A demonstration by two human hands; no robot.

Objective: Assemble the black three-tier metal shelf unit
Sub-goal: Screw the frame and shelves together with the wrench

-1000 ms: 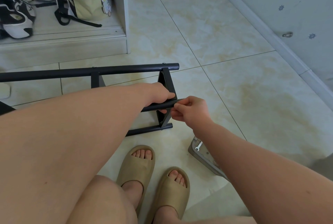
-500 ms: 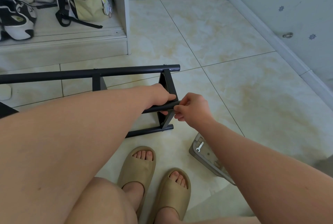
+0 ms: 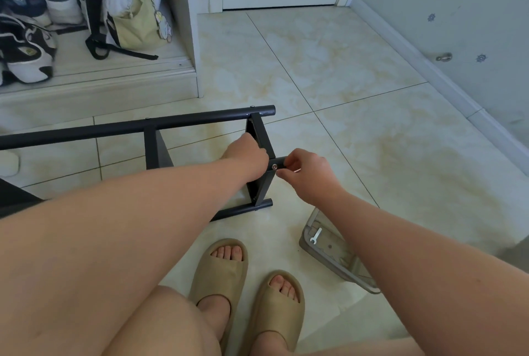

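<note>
Left hand [image 3: 247, 155] and right hand [image 3: 310, 175], both curled tight on matte-black tubular shelf frame [image 3: 200, 122]

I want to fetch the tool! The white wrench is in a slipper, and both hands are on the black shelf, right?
No. The head view shows the wrench lying in the clear tray instead. The left hand and right hand are on the shelf.
</note>
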